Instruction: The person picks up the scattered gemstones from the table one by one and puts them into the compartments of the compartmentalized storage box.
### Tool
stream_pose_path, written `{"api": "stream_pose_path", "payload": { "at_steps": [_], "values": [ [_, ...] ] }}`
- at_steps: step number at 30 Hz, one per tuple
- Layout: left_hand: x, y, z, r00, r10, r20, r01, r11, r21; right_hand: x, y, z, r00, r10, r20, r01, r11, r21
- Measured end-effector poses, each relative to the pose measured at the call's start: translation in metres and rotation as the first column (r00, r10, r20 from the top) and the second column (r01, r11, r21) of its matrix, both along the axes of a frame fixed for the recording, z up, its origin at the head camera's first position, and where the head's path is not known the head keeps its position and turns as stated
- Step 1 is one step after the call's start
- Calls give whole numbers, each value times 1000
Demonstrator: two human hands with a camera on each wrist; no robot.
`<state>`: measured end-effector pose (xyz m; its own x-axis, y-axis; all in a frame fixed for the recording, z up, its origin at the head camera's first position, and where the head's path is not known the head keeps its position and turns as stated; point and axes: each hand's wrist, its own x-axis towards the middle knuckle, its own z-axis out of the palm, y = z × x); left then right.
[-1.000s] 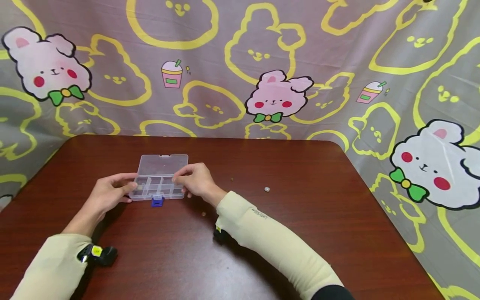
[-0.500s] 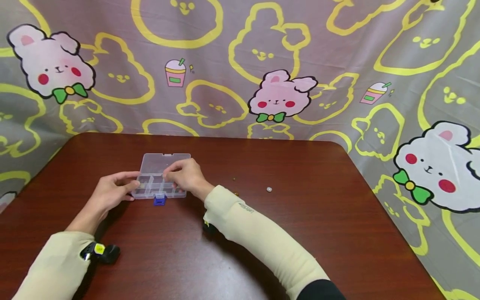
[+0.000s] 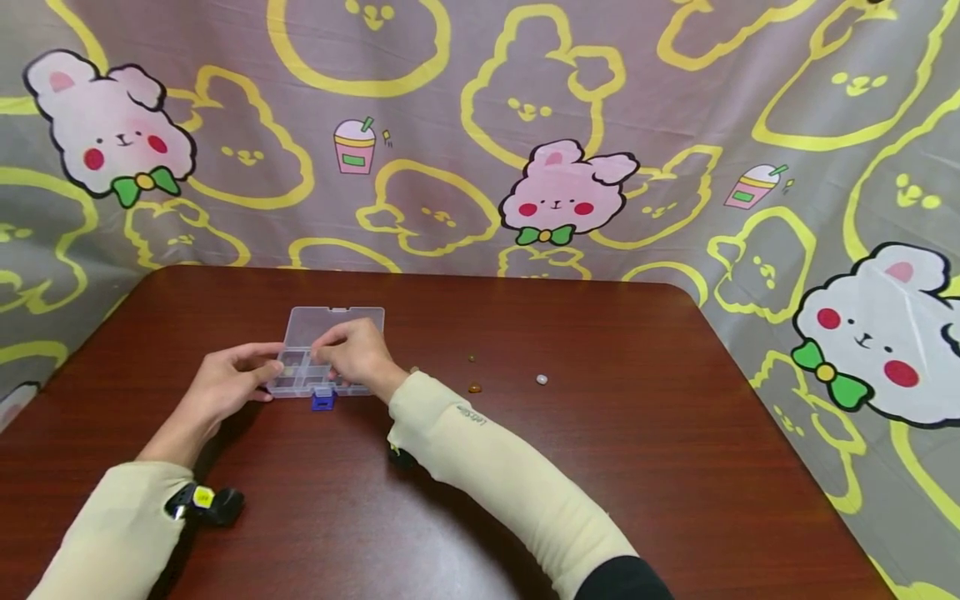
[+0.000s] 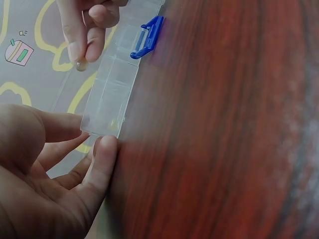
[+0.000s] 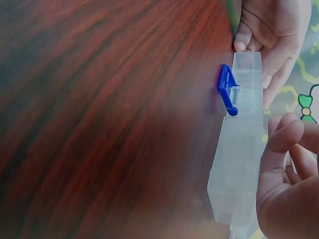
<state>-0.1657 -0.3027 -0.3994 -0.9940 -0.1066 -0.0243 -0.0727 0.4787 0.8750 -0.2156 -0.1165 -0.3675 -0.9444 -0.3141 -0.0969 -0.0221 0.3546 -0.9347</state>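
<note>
A clear plastic compartment box (image 3: 298, 382) lies on the table with its lid (image 3: 307, 323) raised at the back and a blue latch (image 3: 322, 400) at its front. My left hand (image 3: 234, 383) grips the box's left end between thumb and fingers. Over the compartments, my right hand (image 3: 358, 352) pinches a small brownish, see-through bead (image 4: 81, 65), plainest in the left wrist view. Something small and yellowish (image 4: 113, 124) shows inside the end compartment by my left hand. In the right wrist view the right fingers (image 5: 286, 132) hide the bead.
To the right of the box lie an amber bead (image 3: 474, 387), a tiny green bead (image 3: 472, 358) and a white bead (image 3: 542, 379). Another small piece (image 3: 415, 369) shows beside the right wrist. Behind the brown table (image 3: 600, 467) hangs a patterned cloth (image 3: 420, 100).
My right hand has moved left across the box, from its right side to over the middle compartments. The amber bead has come into view from behind the right forearm. My left hand keeps its grip.
</note>
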Motion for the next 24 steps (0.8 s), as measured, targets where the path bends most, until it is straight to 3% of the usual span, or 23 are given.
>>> {"api": "stream_pose_path", "payload": {
  "at_steps": [24],
  "values": [
    [2,1,2,1000,-7,0,7,1000,5,-1,-5,-5,999,-46,-10,46,998,47]
  ]
}}
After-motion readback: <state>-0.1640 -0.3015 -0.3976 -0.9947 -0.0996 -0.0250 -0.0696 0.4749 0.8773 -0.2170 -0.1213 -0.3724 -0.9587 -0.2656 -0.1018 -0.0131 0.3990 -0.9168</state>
